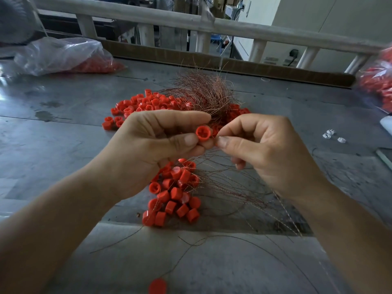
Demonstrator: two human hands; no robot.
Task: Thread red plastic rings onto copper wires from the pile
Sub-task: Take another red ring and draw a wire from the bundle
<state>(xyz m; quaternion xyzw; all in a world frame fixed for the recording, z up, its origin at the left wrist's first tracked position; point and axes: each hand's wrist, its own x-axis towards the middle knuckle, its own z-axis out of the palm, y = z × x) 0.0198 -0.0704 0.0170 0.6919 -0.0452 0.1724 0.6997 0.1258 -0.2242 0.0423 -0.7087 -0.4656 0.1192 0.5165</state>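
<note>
1. Above the middle of the desk (63, 98), the left hand (152, 143) grasps one red ring (203, 133) between thumb and fingertips, with its cross-webbed face turned towards the camera
2. At 3 o'clock of that ring, just beside it, the right hand (261, 149) pinches thumb against forefinger on a copper wire (214, 155); the strand is so fine that its tip is hard to make out
3. The ring looks light, rigid and smooth, so a pinch on the outer wall, as now, likely suits it and leaves the web's openings free; squeezed too hard, it could pop out
4. The wire appears thin, springy and easily kinked, so it is probably best held close behind the tip, where it will not buckle when pushed through
5. At 12 o'clock lie the wire bundle (203, 92) and the loose pile (148, 102) of rings; at 6 o'clock the threaded rings (176, 194) cluster, with strands trailing towards 4 o'clock
6. A plastic bag (61, 56) holding red parts sits at 10 o'clock, and small white pieces (333, 135) lie at 3 o'clock
</note>
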